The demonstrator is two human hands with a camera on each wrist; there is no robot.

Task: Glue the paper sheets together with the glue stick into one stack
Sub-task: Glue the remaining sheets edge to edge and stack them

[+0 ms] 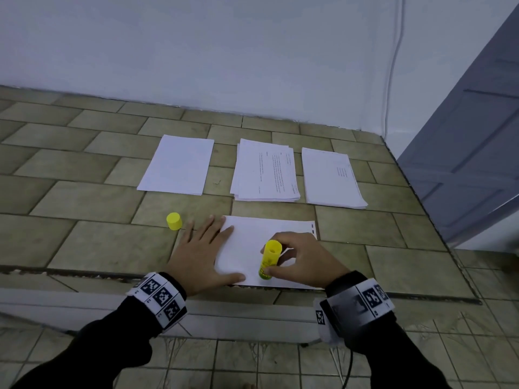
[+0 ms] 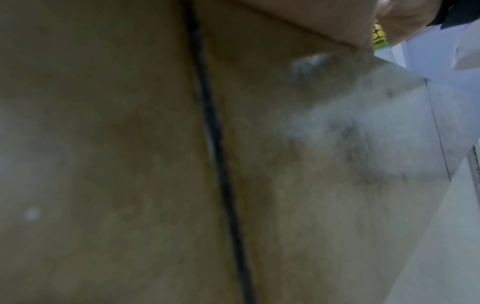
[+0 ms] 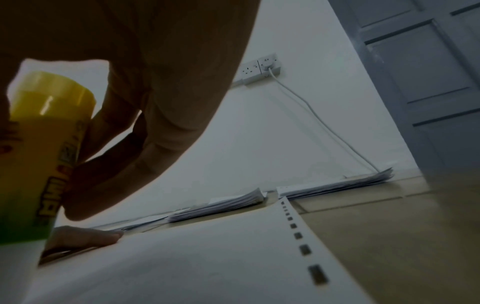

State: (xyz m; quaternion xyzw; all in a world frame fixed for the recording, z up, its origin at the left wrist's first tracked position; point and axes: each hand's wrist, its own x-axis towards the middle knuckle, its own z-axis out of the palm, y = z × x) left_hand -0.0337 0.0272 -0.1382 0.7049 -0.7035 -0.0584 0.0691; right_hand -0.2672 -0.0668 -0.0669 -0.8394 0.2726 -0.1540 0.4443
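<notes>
Glue stick [image 1: 269, 259]: upright, tip down on sheet [image 1: 247, 248], grasped by right hand [image 1: 304, 258]; left hand [image 1: 202, 254] flat, released, pinning sheet's left edge

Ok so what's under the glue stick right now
The glue stick, gripped by the right hand, stands on the near paper sheet, which lies on the tiled floor. The left hand presses the sheet. The stick's tip is hidden.

A yellow glue stick [image 1: 269, 259] stands uncapped on the white sheet [image 1: 247, 248] under the hands; three paper piles [image 1: 265, 171] (one printed) lie beyond the fingertips.
</notes>
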